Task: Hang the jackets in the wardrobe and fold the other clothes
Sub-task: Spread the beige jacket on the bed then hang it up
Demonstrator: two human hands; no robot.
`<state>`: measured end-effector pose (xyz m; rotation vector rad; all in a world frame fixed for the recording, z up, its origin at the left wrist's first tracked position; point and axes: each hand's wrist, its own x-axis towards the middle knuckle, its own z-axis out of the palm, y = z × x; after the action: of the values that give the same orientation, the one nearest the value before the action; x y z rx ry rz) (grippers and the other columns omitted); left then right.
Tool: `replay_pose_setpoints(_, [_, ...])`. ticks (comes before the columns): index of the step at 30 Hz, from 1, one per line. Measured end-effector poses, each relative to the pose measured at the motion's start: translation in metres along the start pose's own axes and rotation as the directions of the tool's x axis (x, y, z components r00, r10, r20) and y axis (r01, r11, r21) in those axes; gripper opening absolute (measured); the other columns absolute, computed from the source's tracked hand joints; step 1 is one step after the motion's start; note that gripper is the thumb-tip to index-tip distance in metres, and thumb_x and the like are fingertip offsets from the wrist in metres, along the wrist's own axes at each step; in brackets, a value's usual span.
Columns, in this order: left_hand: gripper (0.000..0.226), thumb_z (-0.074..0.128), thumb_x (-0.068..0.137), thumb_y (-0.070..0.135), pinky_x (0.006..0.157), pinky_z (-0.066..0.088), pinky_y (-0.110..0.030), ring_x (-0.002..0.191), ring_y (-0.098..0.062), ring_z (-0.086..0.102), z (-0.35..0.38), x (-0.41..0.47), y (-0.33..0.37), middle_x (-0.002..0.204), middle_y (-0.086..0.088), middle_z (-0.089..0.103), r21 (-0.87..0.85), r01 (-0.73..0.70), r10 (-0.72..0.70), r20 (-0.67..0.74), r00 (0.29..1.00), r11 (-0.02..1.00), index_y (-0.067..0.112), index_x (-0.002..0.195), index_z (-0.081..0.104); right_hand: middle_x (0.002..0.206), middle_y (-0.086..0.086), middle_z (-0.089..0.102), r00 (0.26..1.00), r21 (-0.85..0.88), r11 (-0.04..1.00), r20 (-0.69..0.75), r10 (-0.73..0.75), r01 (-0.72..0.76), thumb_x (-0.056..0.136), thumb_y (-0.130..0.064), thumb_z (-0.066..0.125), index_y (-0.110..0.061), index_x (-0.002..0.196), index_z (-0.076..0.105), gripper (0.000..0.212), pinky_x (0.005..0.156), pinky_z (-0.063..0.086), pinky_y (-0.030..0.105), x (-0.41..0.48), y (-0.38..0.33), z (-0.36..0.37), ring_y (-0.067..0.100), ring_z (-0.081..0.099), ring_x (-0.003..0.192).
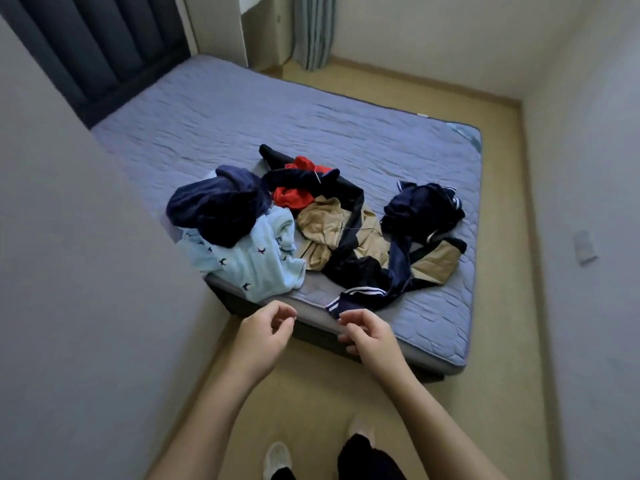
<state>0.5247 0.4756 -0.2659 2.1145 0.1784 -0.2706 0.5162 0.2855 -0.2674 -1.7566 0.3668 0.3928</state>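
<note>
In the head view, a grey wall (86, 271) fills the left of the frame and hides the near left corner of the bed (346, 126), along with whatever part of the clothes pile lies behind it. The clothes sit tangled in the middle of the frame on the bed's near end, so their exact number is hard to make out. About five colour groups show: a dark blue fleece (214, 209) at the left, a light blue top (249, 261) with small dark marks below it, a red garment (294, 197) partly buried, a tan and navy jacket (346, 233) in the centre, and a navy striped garment (422, 209) at the right, one striped cuff reaching the bed's near edge.

Two bare hands hang over that edge, holding nothing. The left hand (266, 327) has its fingers loosely curled, thumb near forefinger. The right hand (367, 330) is likewise half curled, just below the striped cuff but apart from it.

A dark headboard (97, 53) stands at upper left, a curtain (313, 29) at the top centre. Two feet show at the bottom, cut off by the frame.
</note>
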Motion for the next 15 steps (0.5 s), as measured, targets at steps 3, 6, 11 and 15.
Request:
replay_pose_setpoints(3, [0.012,0.059,0.089,0.014,0.075,0.047,-0.02,0.083,-0.004,0.061,0.032,0.044,0.017,0.086,0.01,0.069,0.043,-0.002,-0.002,0.095,0.995,0.999,0.024,0.086,0.065,0.092,-0.001,0.065,0.992,0.067,0.995,-0.107,0.074,-0.067,0.094,-0.002,0.046,-0.019,0.089,0.062,0.023,0.066,0.049,0.025,0.038,0.013,-0.042,0.012,0.064,0.077])
replay_pose_setpoints(6, [0.013,0.059,0.089,0.013,0.075,0.047,-0.02,0.083,-0.005,0.062,0.068,0.084,0.03,0.085,0.009,0.069,0.076,0.022,-0.033,0.145,0.989,0.997,0.024,0.086,0.065,0.091,-0.004,0.064,0.98,0.083,0.99,-0.154,0.123,-0.111,0.094,-0.001,0.045,-0.018,0.089,0.061,0.024,0.061,0.047,0.018,0.084,0.027,-0.08,0.011,0.064,0.076])
replay_pose_setpoints(11, [0.01,0.057,0.089,0.014,0.076,0.045,-0.02,0.087,-0.007,0.061,0.127,0.178,0.047,0.087,0.008,0.068,0.17,0.118,-0.153,0.212,0.965,0.978,0.02,0.088,0.065,0.09,-0.003,0.064,0.973,-0.042,0.977,-0.108,0.203,-0.208,0.089,-0.001,0.045,-0.023,0.084,0.059,0.027,0.064,0.044,0.017,0.19,0.053,-0.13,0.017,0.062,0.08])
replay_pose_setpoints(15, [0.013,0.054,0.089,0.015,0.071,0.041,-0.02,0.085,-0.01,0.06,0.184,0.274,0.027,0.087,0.009,0.067,0.291,0.141,-0.23,0.3,0.926,0.946,0.025,0.084,0.061,0.093,-0.001,0.064,0.944,-0.208,0.921,-0.091,0.317,-0.329,0.088,-0.003,0.046,-0.017,0.092,0.062,0.022,0.075,0.038,0.022,0.283,0.097,-0.157,0.018,0.058,0.091])
